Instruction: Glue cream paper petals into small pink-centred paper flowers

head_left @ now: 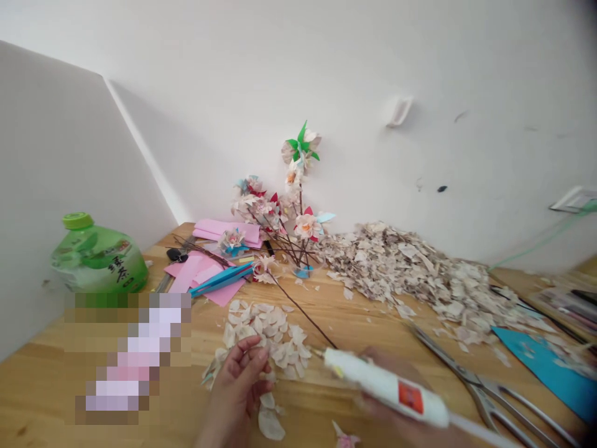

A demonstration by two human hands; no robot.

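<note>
My left hand (240,382) is over the front of the table with thumb and fingertips pressed together; whatever may be between them is too small to make out. Around it lies a small pile of pale dried petals (268,326), and a larger petal (270,423) is just below the fingers. My right hand (396,404), blurred, grips a white hot glue gun (373,376) with a red label, its nozzle pointing left toward the petals. A dark thin stem (305,315) with a pale flower (265,269) slants down to the gun; its lower end is hidden.
Petal flowers on twigs (298,218) stand at the wall. Right of them spreads a big heap of dried flakes (396,267). Metal scissors (471,376) and blue paper (545,367) lie right. Left are blue tweezers (221,278), pink paper (226,231) and a green bottle (97,258).
</note>
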